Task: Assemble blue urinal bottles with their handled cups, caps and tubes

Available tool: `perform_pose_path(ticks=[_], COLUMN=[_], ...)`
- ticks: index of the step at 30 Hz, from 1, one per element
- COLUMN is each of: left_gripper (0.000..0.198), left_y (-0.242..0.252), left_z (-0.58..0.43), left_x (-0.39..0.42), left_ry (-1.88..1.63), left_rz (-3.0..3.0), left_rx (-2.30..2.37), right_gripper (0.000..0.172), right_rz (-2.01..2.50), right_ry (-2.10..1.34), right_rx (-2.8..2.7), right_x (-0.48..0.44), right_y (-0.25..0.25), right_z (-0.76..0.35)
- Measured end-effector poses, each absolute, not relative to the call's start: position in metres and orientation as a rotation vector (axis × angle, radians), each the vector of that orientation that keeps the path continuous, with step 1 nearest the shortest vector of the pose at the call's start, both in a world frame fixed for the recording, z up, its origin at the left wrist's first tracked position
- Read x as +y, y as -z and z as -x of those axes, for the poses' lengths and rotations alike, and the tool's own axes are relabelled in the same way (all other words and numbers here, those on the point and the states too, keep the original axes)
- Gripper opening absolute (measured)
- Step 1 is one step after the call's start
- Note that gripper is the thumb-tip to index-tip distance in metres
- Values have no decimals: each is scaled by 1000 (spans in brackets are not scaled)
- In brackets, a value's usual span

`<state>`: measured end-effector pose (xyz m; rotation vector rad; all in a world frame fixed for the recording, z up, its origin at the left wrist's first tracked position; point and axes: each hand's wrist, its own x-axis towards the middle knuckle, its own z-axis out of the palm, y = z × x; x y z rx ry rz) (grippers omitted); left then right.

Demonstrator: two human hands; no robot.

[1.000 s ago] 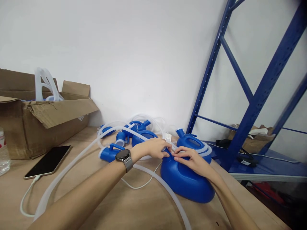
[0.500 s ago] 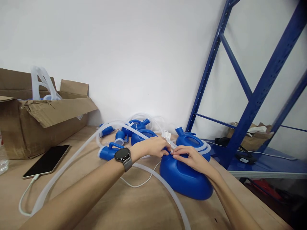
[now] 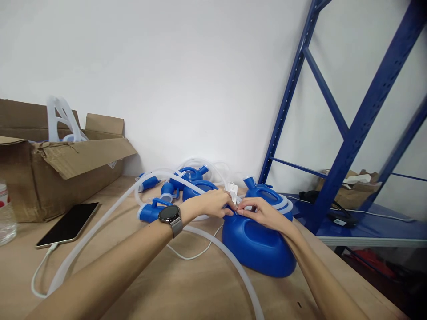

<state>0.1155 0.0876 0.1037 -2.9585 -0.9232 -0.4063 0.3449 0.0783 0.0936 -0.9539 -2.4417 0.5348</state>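
Left hand [image 3: 220,205]: your fingers curl at the jug [image 3: 258,253]'s upper end; what they pinch is hidden, closure can't be told.
Right hand [image 3: 262,214]: your fingertips bunch beside them, closure likewise unclear; wrist over the handle side, likely steadying.
Jug: lower right of centre, directly beneath your fingertips.

head (sole view) | faces forward, down | table [image 3: 187,284] close below | wall [image 3: 207,80] beyond
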Motion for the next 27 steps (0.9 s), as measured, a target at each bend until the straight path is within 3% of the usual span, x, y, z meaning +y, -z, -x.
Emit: perform_pose_path(ticks=[6,12,17,27], left_gripper=[24,24,24,25], left_y=[-102,-96,-97,-102], left_z=[-115,-115,-115,-113], left_x=[93,96,92,83], left_ry=[454,503,499,431], left_rz=[2992,2966,2958,2937], left_rx=[-842,-827,-851,-920], right_gripper=[31,43,41,58], right_rz=[867,1086,1266,1457], right_ry=[-460,-738,-740,-1144], right_rx=[-2459,-2114,-2204,-2128], right_x=[71,77,84,90], right_y=[-86,-84,-86,-90], right_z=[-345,-350,-347,-348])
